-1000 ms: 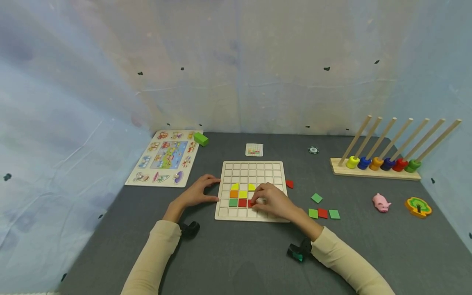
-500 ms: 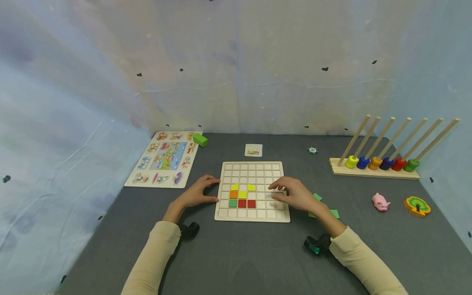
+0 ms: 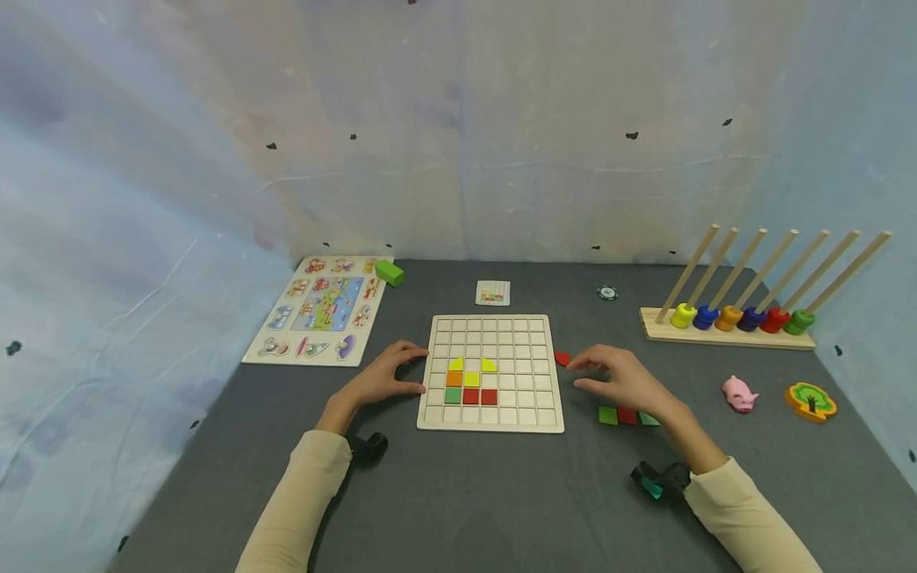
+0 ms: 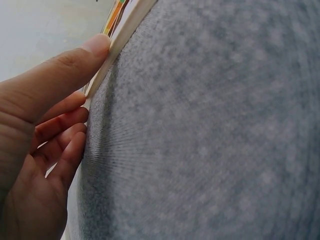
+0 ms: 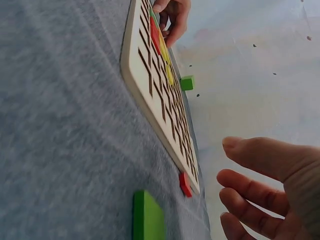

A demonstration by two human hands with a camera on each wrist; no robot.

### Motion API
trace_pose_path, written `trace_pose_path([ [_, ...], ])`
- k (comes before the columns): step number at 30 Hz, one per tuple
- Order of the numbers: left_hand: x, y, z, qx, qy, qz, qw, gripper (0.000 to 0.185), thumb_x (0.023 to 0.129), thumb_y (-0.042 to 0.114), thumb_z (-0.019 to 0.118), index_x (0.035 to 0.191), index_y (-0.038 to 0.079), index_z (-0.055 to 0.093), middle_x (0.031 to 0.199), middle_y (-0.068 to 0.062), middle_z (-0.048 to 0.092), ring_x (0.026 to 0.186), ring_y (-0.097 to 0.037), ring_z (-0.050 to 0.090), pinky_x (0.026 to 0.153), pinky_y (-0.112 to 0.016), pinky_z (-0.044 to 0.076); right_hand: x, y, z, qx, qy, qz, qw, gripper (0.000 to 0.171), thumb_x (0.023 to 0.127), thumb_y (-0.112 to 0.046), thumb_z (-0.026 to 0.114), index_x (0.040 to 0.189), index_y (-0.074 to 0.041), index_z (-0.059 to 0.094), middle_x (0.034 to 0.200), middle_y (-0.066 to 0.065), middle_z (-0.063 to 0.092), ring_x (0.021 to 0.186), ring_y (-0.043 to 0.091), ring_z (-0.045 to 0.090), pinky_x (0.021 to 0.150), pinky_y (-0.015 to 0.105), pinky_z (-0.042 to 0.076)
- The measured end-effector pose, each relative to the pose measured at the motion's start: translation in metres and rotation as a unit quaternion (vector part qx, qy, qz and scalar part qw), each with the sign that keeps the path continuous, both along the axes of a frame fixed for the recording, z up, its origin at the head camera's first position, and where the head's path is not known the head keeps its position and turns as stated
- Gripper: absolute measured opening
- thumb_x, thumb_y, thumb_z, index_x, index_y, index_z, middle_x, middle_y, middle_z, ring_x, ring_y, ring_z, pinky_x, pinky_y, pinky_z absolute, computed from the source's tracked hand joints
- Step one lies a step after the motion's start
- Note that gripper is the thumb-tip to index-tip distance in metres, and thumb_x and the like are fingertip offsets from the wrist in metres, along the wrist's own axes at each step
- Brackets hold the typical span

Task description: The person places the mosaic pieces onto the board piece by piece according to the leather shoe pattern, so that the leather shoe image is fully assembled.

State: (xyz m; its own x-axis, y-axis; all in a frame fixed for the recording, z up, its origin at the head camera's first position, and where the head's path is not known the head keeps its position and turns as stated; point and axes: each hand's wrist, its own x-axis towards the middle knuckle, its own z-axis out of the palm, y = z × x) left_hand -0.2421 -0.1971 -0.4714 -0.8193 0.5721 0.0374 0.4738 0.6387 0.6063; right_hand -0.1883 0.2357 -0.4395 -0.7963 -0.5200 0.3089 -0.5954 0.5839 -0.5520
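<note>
The grid board [image 3: 491, 372] lies mid-table, the left hand [image 3: 383, 376] steadying its left edge, fingers pressed along the rim. The right hand [image 3: 625, 379] has left the board, where it set a second red square beside the first, and now reaches, fingers loosely spread and empty, toward the small red piece [image 3: 562, 358] just right of the board.

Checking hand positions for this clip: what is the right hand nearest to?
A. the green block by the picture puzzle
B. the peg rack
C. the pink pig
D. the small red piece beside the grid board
D: the right hand hovers open, fingertips just short of the small red piece lying off the grid board.
</note>
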Motion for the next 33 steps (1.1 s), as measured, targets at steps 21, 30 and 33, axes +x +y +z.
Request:
trace_pose_path([
  [21, 0.000, -0.001, -0.001, -0.004, 0.001, 0.002, 1.0000, 0.067, 0.078, 0.039, 0.075, 0.135, 0.013, 0.050, 0.127, -0.008, 0.044, 0.117, -0.025, 0.043, 0.100, -0.047, 0.035, 0.027, 0.031, -0.009, 0.059, -0.044, 0.032, 0.997, 0.032, 0.075, -0.024, 0.079, 0.102, -0.010, 0.068, 0.095, -0.001, 0.066, 0.083, 0.014, 0.061, 0.071, 0.034, 0.050],
  [30, -0.001, -0.001, -0.001, -0.004, 0.011, -0.006, 0.9999, 0.068, 0.078, 0.041, 0.075, 0.135, 0.012, 0.050, 0.126, -0.008, 0.045, 0.116, -0.025, 0.042, 0.100, -0.048, 0.033, 0.032, 0.036, -0.012, 0.078, -0.057, 0.030, 0.995, 0.029, 0.077, -0.020, 0.078, 0.103, -0.010, 0.068, 0.094, -0.005, 0.062, 0.080, 0.009, 0.055, 0.069, 0.029, 0.047],
  [33, -0.001, -0.001, -0.001, -0.005, 0.012, -0.008, 0.9999, 0.069, 0.078, 0.041, 0.074, 0.135, 0.011, 0.050, 0.126, -0.008, 0.045, 0.117, -0.025, 0.041, 0.100, -0.049, 0.033, 0.033, 0.035, -0.012, 0.076, -0.057, 0.029, 0.995, 0.028, 0.077, -0.016, 0.077, 0.103, -0.008, 0.069, 0.091, -0.004, 0.062, 0.077, 0.009, 0.054, 0.067, 0.028, 0.046],
])
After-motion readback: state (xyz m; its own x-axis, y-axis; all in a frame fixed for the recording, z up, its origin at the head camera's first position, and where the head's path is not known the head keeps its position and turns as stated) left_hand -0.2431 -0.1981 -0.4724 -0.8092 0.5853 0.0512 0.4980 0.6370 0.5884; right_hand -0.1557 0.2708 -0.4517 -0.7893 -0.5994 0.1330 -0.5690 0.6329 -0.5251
